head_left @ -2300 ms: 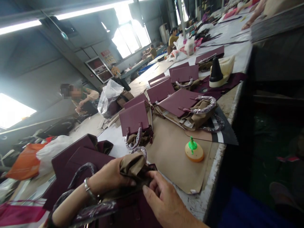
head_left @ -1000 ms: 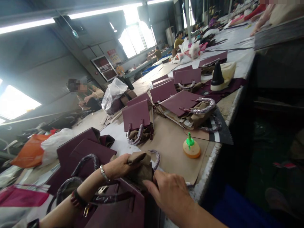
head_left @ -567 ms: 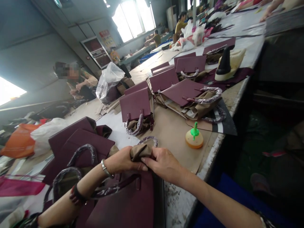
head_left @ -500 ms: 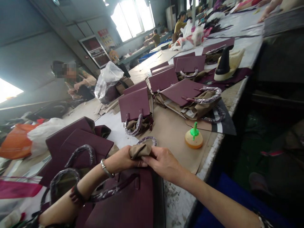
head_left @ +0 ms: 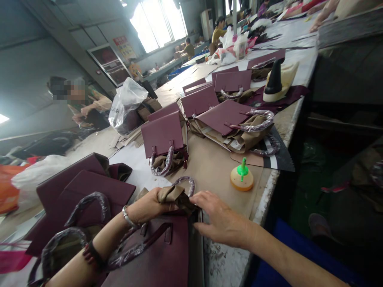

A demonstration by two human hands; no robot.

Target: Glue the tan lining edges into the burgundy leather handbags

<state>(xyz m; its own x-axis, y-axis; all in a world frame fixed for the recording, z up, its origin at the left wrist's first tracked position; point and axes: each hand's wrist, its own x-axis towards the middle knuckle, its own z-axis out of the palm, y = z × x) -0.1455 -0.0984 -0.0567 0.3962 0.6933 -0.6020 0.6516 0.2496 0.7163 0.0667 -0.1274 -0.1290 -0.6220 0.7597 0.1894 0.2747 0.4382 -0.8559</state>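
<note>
Two hands meet at the near handbag [head_left: 161,255] on the worktop [head_left: 215,167]: the left hand [head_left: 146,207] clenches brown stuffing paper [head_left: 175,196] at its mouth, the right hand [head_left: 223,221] rests released, fingers spread, beside it.

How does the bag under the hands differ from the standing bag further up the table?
The near bag has both hands on it: the left hand grips the tan stuffing paper at its top, the right hand rests open beside; the standing bag is untouched. The near bag's paper bunches high; the standing bag's paper sits low behind its hanging handle. Both are maroon with film-wrapped handles.
</note>
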